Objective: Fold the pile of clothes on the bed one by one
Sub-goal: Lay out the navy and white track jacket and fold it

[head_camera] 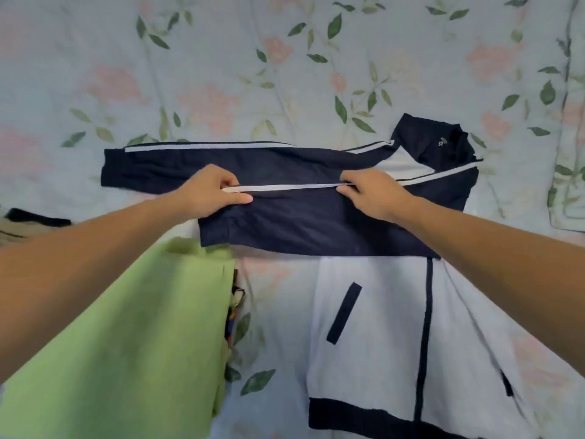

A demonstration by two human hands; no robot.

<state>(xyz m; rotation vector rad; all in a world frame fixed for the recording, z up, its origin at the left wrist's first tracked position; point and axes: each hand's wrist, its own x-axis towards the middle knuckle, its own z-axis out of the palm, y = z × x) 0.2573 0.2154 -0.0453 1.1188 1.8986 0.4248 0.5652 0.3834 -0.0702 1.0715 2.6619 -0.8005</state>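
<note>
We see a navy-and-white track jacket [373,327] lying front-up on the bed, its collar [433,144] toward the far side and its dark hem band nearest us. The white body carries a dark zip line down the middle and a slanted dark pocket welt on the left of it. Two navy sleeves run leftward across the chest area. The far sleeve [196,163] lies flat on the sheet, stretched out to the left with a white stripe along its upper edge. The near sleeve [300,226] is folded across the top of the jacket's white front, and it is the one being handled.

Our left hand [212,191] pinches the near sleeve at its white stripe, thumb below and fingers curled over the top edge. Our right hand [370,194] grips the same stripe further right, close to the shoulder, fingers curled down onto the cloth. The stripe runs taut between the two hands.

A light green garment [126,337] lies to the left of the jacket, under our left forearm, touching the end of the near sleeve. Something multicoloured shows at its right edge, too hidden to identify. A dark and beige piece of cloth [28,221] peeks in at the left border. Everything rests on a floral bedsheet [285,74] with pink blossoms and green leaves.
</note>
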